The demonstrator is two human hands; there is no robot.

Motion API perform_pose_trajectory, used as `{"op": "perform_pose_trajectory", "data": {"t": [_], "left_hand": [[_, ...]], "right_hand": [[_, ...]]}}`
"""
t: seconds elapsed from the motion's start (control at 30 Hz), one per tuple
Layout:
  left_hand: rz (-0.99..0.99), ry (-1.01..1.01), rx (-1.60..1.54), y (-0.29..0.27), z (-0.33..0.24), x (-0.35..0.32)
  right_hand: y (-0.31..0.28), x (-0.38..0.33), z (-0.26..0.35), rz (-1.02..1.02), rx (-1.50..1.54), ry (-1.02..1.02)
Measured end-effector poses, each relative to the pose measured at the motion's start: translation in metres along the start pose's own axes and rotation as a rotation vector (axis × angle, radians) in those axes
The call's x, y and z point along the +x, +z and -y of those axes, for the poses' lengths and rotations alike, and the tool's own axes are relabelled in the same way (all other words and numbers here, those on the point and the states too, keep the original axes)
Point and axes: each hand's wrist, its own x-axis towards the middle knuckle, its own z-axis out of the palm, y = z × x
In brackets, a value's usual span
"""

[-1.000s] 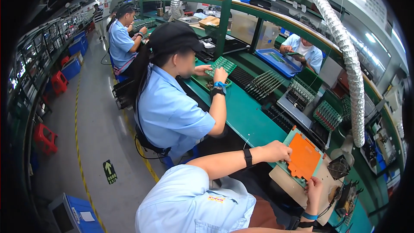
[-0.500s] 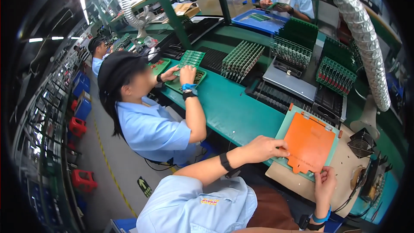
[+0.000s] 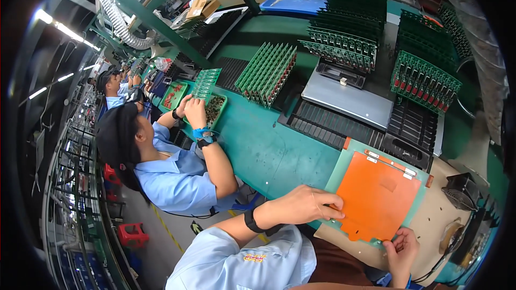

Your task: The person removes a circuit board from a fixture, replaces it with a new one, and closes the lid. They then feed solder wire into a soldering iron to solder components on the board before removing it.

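A flat fixture with a hinged orange cover [image 3: 376, 196] over a pale green base plate [image 3: 337, 171] lies in front of me, its two metal hinges along the far edge. My left hand [image 3: 309, 204] grips the fixture's left edge, thumb and fingers pressed together. At the near right corner my right hand [image 3: 402, 249] pinches the edge between thumb and fingers. The orange cover lies down flat, so whatever is beneath it is hidden. Under the fixture is a sheet of brown cardboard [image 3: 344, 239].
Beyond the fixture stand black slotted racks [image 3: 322, 123], a silver plate [image 3: 349, 99] and upright green circuit boards [image 3: 269, 72]. A small black fan [image 3: 459, 193] stands to the right. A co-worker [image 3: 177, 156] at my left holds a board over a parts tray [image 3: 217, 121].
My view has shifted, so the bench appears closer and lower. Both hands remain at the fixture's edges, and its orange cover stays down. The co-worker still holds the board.
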Motion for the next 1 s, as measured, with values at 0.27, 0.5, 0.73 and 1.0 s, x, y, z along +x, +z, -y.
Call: {"op": "perform_pose_trajectory", "data": {"t": [0.27,0.5,0.73,1.0], "left_hand": [[-0.01,-0.004,-0.021,-0.001,0.0,0.002],[-0.044,0.03,-0.008,0.008,0.003,-0.004],[-0.061,0.047,0.091,0.013,0.002,-0.011],[-0.206,0.062,0.148,0.019,-0.003,-0.015]], "right_hand": [[-0.004,0.0,-0.011,0.022,-0.025,-0.024],[0.002,-0.003,0.002,0.006,0.027,0.038],[0.005,-0.007,0.0,-0.04,-0.056,-0.026],[0.015,-0.011,0.004,-0.119,-0.097,-0.152]]}}
